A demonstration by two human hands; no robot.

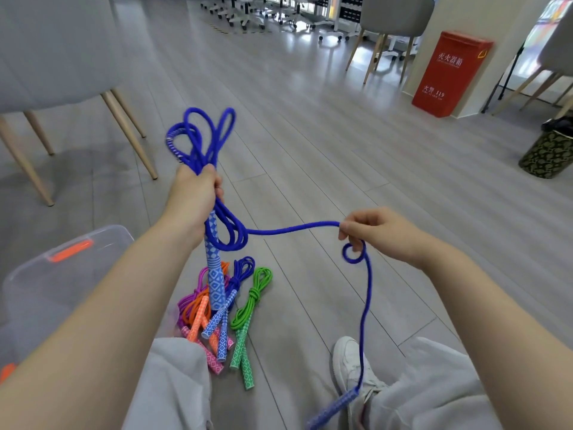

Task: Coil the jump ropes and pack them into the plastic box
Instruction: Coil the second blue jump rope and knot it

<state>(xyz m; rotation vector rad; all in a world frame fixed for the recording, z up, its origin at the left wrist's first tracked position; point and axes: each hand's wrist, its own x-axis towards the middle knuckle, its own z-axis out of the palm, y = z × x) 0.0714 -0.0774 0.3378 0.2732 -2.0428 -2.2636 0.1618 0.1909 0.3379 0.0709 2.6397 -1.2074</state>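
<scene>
My left hand [195,193] grips a blue jump rope [294,228] around several folded loops that stick up above the fist, with one patterned blue handle [215,274] hanging below it. My right hand [375,232] pinches the loose strand of the same rope to the right. From there the strand drops to the second blue handle [335,405] by my shoe. On the floor between my knees lies a pile of coiled ropes [223,318]: green [252,301], orange, pink and blue. The clear plastic box [62,268] with orange latches stands at the left, partly behind my left arm.
A grey chair [55,57] with wooden legs stands at the upper left. A red cabinet [449,72] is at the upper right against a wall, with more chairs beside it and a dark patterned bin [547,153] at the right edge. Grey plank floor lies ahead.
</scene>
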